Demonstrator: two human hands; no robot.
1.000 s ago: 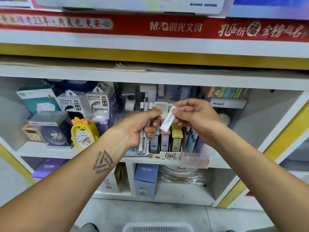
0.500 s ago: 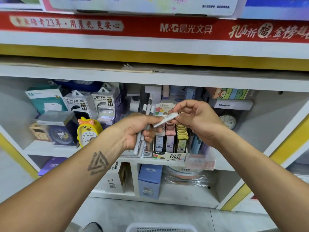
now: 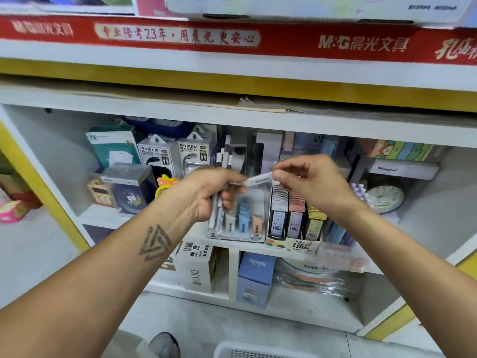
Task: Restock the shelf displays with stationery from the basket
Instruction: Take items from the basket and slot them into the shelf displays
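We are standing at the big white shelf (image 3: 258,120), and it already looks quite full. It has boxes, clocks and little packs in rows. The clear display box (image 3: 254,215) in the middle holds only a few small things, so we think it has room for more. The rows of lead packs (image 3: 294,215) next to it look full. Down at our feet we can see just the rim of the white basket (image 3: 247,351), and we cannot see what is in it. So we guess we are in the middle of the job, with pens to put away and maybe more in the basket.

Our left hand (image 3: 209,192) is curled tight around a bunch of white pens (image 3: 223,161). The pens stand up and down in front of the clear display box.

Our right hand (image 3: 307,182) pinches one white pen (image 3: 259,180) between thumb and fingers. This pen lies sideways, between our two hands. Its far end touches our left hand. None of the pens in our hands are on the shelf yet.
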